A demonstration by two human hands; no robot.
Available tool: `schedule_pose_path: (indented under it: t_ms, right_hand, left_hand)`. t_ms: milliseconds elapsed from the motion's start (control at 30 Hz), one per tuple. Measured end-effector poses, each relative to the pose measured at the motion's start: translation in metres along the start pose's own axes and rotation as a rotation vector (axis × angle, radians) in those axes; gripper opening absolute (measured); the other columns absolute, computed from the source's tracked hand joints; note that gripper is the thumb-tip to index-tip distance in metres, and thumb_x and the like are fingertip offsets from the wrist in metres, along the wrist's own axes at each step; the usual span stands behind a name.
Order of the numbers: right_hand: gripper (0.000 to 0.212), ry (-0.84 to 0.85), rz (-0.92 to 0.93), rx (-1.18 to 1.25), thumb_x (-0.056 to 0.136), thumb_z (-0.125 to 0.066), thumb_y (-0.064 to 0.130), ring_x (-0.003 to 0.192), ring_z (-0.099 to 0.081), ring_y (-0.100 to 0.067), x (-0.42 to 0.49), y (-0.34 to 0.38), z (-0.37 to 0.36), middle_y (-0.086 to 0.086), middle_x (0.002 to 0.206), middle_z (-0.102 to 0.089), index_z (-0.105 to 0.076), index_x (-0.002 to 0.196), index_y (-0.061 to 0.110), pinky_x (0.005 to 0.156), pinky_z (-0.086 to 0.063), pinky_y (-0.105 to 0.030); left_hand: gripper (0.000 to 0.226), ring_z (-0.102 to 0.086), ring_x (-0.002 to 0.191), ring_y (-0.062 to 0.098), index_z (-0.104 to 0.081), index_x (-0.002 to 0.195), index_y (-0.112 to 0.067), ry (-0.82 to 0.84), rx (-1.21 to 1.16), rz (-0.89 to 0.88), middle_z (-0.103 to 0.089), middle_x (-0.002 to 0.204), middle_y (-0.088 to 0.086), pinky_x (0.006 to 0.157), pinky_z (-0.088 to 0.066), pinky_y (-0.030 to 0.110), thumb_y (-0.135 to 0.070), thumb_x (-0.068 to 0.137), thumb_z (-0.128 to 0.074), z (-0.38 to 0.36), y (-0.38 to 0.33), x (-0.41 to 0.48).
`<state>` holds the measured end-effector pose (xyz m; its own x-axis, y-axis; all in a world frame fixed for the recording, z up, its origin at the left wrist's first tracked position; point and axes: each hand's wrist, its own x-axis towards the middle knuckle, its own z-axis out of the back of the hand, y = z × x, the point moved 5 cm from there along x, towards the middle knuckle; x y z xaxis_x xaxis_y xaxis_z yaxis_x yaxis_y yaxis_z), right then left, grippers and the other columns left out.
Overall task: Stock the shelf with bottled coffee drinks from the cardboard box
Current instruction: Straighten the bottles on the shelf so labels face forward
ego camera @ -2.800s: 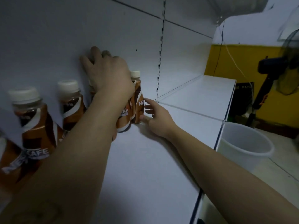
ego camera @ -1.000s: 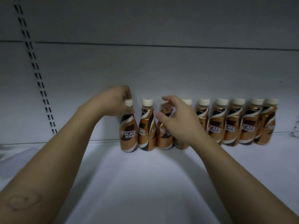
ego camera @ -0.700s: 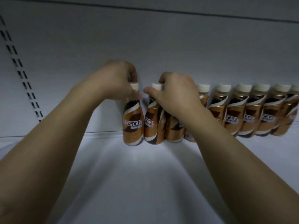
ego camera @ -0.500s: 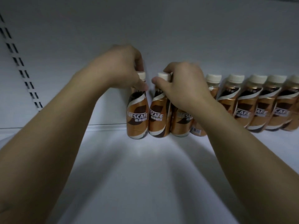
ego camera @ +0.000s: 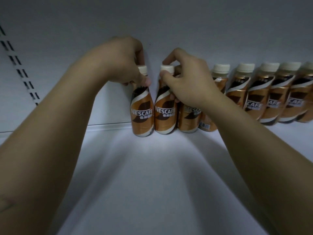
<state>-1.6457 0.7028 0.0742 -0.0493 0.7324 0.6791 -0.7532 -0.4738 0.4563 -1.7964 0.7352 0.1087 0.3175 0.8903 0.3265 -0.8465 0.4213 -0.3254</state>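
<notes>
Several brown Nescafe coffee bottles with cream caps stand in a row along the back of the white shelf [ego camera: 152, 175]. My left hand [ego camera: 122, 61] grips the neck of the leftmost bottle [ego camera: 142, 116]. My right hand [ego camera: 188, 77] pinches the cap and neck of the second bottle [ego camera: 165, 114] beside it. A third bottle [ego camera: 188, 116] and a fourth with a barcode label [ego camera: 207, 123] stand partly hidden under my right wrist. The other bottles [ego camera: 254, 97] run off to the right. The cardboard box is out of view.
The shelf's white back panel [ego camera: 169, 22] rises right behind the bottles. A slotted upright rail [ego camera: 22, 73] runs down the panel at the left. Bare shelf surface stretches in front of the row and to the left of the leftmost bottle.
My hands have closed onto the tops of the two leftmost bottles. The view has drawn closer to the row. The bottles stay upright against the back panel.
</notes>
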Motion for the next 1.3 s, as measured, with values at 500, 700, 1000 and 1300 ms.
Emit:
schedule_pose_path:
  t_ms: [500,700,1000,1300]
  right_hand:
    - [0.028,0.018,0.048,-0.217,0.088,-0.06,0.029,0.087,-0.052,-0.012,0.007,0.009,0.008,-0.003,0.108,-0.058,-0.065,0.113,0.021,0.062,-0.038,-0.018]
    - [0.036,0.06,0.064,-0.216,0.092,-0.057,0.027,0.102,-0.054,-0.011,-0.001,0.01,0.005,0.0,0.123,-0.058,-0.059,0.128,0.023,0.075,-0.037,-0.013]
    - [0.027,-0.357,-0.078,-0.03,0.087,-0.059,0.038,0.057,-0.058,-0.001,-0.033,-0.031,0.093,0.022,0.094,-0.063,-0.063,0.113,0.031,0.059,-0.048,-0.014]
    - [0.043,-0.336,-0.225,-0.116,0.087,-0.064,0.038,0.098,-0.057,-0.011,-0.045,-0.074,0.076,-0.001,0.122,-0.056,-0.056,0.125,0.021,0.083,-0.045,-0.025]
  left_hand:
    - [0.043,-0.061,0.07,0.019,-0.055,0.095,-0.021,-0.003,0.085,-0.022,-0.063,0.089,0.003,0.067,-0.055,0.038,-0.036,0.065,-0.083,0.002,-0.001,-0.001]
    - [0.046,-0.056,0.083,0.025,-0.055,0.103,-0.018,-0.023,0.204,-0.036,-0.061,0.097,0.006,0.066,-0.043,0.036,-0.038,0.069,-0.08,0.002,-0.006,-0.003]
    - [0.054,-0.056,0.093,0.026,-0.054,0.115,-0.019,-0.182,0.235,-0.114,-0.058,0.107,0.006,0.079,-0.051,0.044,-0.052,0.075,-0.068,0.012,-0.029,-0.014]
    - [0.055,-0.053,0.101,0.018,-0.053,0.123,-0.03,-0.114,0.074,-0.16,-0.058,0.118,-0.003,0.077,-0.042,0.033,-0.049,0.075,-0.071,-0.018,-0.081,-0.004]
